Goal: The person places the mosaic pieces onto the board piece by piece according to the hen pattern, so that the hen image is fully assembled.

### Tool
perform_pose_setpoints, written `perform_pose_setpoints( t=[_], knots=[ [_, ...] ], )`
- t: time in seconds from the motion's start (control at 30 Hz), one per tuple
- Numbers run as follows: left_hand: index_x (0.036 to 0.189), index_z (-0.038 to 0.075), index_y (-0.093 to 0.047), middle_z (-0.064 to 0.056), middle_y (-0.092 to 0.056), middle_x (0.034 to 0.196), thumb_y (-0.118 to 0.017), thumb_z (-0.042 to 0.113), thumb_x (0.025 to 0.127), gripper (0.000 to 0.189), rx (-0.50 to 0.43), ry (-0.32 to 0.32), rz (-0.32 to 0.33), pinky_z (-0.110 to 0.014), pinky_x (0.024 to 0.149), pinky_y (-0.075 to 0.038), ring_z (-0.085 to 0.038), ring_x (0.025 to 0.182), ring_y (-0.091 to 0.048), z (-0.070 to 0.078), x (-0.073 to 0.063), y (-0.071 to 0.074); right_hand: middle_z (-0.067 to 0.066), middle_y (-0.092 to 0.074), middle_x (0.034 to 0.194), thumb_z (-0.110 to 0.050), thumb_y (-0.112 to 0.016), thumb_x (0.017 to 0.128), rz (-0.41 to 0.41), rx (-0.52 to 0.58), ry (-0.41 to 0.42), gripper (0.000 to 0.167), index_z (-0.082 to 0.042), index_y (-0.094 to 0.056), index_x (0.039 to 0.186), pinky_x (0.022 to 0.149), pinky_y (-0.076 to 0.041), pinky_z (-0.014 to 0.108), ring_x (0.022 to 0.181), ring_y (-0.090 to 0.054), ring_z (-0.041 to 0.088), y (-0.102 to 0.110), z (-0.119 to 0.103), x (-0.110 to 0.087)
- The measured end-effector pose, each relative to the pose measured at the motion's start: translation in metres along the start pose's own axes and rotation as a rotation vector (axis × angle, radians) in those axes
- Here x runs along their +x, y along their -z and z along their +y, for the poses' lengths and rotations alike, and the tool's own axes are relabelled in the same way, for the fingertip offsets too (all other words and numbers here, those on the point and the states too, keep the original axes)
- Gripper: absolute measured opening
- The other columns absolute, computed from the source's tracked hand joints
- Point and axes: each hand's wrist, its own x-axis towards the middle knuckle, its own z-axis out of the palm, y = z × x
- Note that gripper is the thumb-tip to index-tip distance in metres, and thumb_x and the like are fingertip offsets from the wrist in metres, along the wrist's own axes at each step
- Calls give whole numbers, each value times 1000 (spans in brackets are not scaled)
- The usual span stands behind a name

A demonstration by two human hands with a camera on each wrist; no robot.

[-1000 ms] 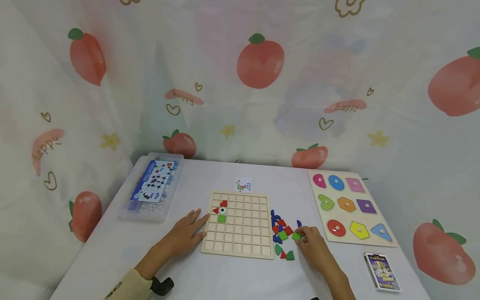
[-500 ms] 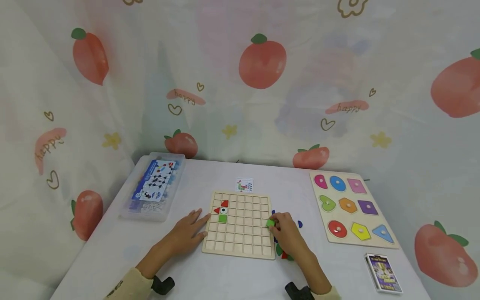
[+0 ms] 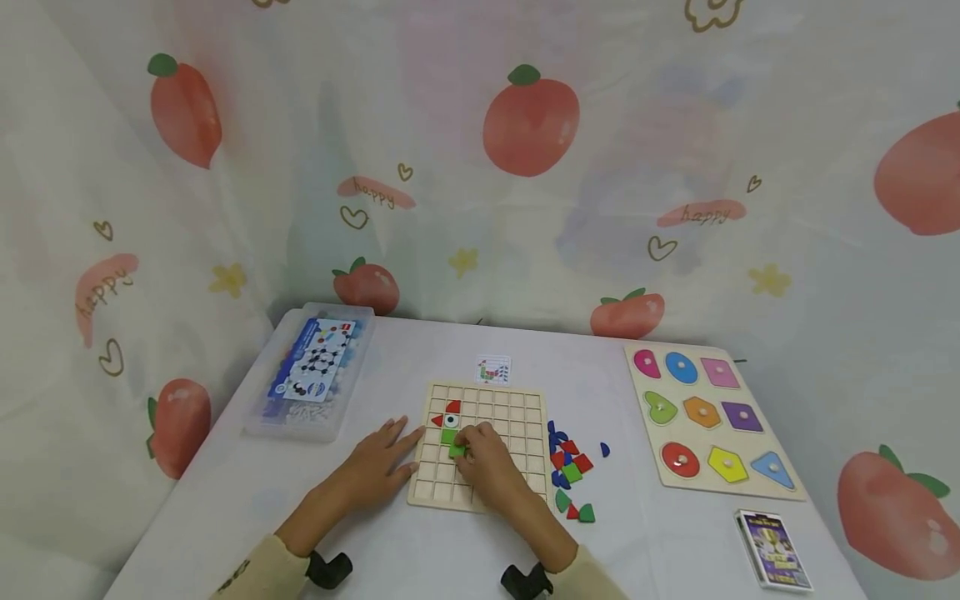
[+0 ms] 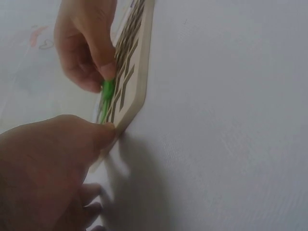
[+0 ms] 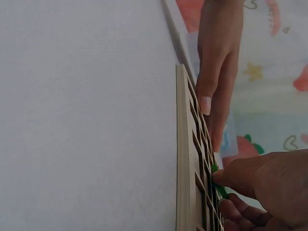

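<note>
1. In the lower centre of the head view, we see a gridded board (image 3: 517, 450); the right hand (image 3: 491, 468) pinches a green tile (image 3: 456, 452) over its left part, just below and right of a green square (image 3: 448, 436). We cannot tell whether the tile is seated.
2. The left hand (image 3: 378, 463), fingers spread, touches the board's left edge.
3. We judge that a slanted tile could catch on a divider, or a careless fingertip could nudge the green square or the eye piece (image 3: 451, 421) above it. If the left hand eased off, the board might slide.
4. Right of the board lie loose pieces (image 3: 572, 472); a sleeve sweeping back could scatter them.
5. A picture card (image 3: 492, 370) lies above the board, a case (image 3: 318, 367) at centre left, a puzzle (image 3: 656, 462) at right, a deck (image 3: 774, 550) lower right. None blocks the hands; the right hand itself hides nearby cells.
</note>
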Motion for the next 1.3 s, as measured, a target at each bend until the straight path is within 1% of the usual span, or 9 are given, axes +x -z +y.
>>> perform_pose_setpoints(
  t=[0.13,0.3,0.53,0.7,0.83,0.97,1.1,1.2,1.3],
  knots=[
    [164,25,-42,-13,-31,172,-59,43,107,62,15,2,2,-62,125,-30,-40,159,-27,0,1,0,6,-61,112,-4,-71,97,1,-40,43,16,-5,-72,113,90,-56,35,98,-59,16,-7,-3,5],
    [164,25,-42,-13,-31,172,-60,43,106,63,24,3,-2,-63,124,-31,-41,160,-27,1,1,0,2,-61,107,-4,-72,97,-14,-70,69,15,-7,-74,111,83,-54,29,93,-56,13,-9,-6,6],
    [163,24,-43,-13,-32,172,-60,42,106,62,19,0,-5,-63,124,-31,-41,159,-27,4,-2,5,3,-63,109,-6,-74,98,-9,-94,79,13,-7,-76,111,87,-55,31,98,-58,15,-10,-9,3],
    [163,21,-44,-16,-33,171,-61,40,106,62,10,-14,-7,-64,123,-31,-43,158,-28,5,-3,6,3,-63,109,-7,-74,98,-2,-112,90,13,-7,-77,111,84,-54,28,96,-56,14,-10,-9,1],
    [163,21,-44,-16,-33,171,-61,40,107,62,5,-8,-2,-64,124,-31,-42,159,-28,5,-2,6,2,-62,111,-11,-75,98,-1,-132,92,14,-9,-78,112,86,-56,30,98,-57,14,-3,-5,-3],
    [163,22,-44,-15,-32,172,-61,40,106,62,-4,-1,2,-63,124,-30,-41,159,-27,6,-1,5,4,-63,115,-16,-76,98,-21,-134,21,20,-12,-76,117,91,-58,38,102,-58,18,17,4,-15],
    [163,22,-43,-15,-32,172,-61,40,106,62,12,1,7,-63,125,-30,-41,159,-27,6,-1,4,6,-64,115,-15,-81,94,-39,-134,-84,25,-13,-73,118,88,-59,40,102,-59,21,49,18,-38],
    [163,22,-42,-15,-32,172,-61,40,106,63,23,2,0,-63,125,-30,-41,159,-26,6,-1,3,7,-63,114,-14,-85,89,-36,-156,-182,29,-12,-70,115,88,-58,44,100,-59,22,74,32,-58],
    [163,20,-43,-16,-32,172,-60,39,107,62,20,-12,-5,-63,124,-30,-42,159,-27,5,-1,4,9,-61,111,-18,-88,87,-43,-198,-321,34,-10,-68,113,88,-59,48,96,-59,23,93,49,-79]
  ],
)
